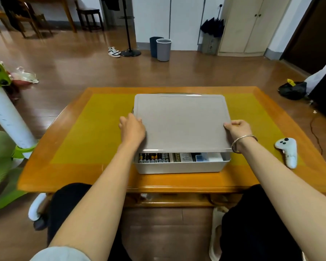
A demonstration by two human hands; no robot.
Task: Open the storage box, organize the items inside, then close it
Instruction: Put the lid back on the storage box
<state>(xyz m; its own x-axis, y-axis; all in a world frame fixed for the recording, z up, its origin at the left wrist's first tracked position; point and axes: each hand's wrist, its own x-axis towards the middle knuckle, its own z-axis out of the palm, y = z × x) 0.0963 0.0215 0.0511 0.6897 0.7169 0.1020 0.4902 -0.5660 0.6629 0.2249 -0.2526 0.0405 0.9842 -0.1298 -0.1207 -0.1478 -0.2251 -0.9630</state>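
— Toward the near edge of the orange wooden table [256, 174], at its middle: pale grey rectangular plastic storage box [179, 167], sitting on the table's yellow inset panel [94, 132].

— And on top?

— Flat grey lid [183, 121], raised along its near edge, leaving a gap. Visible through that gap: a row of upright batteries [153, 158] at the left, a printed packet and a small blue tray further right.

— Hands?

— Left hand [133, 128] at the lid's left edge, fingers curled round the rim, thumb hidden. Right hand [238, 128] at the right edge, fingers bent and pinching the rim, a silver bracelet [243, 141] on that wrist.

— Lid going on or coming off?

— Cannot tell from one moment; contents look tidy, so probably closing.

— Risks?

— Uneven lowering, probably: one side dropped first, and the lid seated skewed or caught on the box's rim. Tall batteries possibly fouling the underside if any stand proud. Box light enough, likely, to slide toward the near edge under a hard push.

— Anything else around?

— White handheld controller with black buttons [288, 152] near the table's right edge, well apart from the box.
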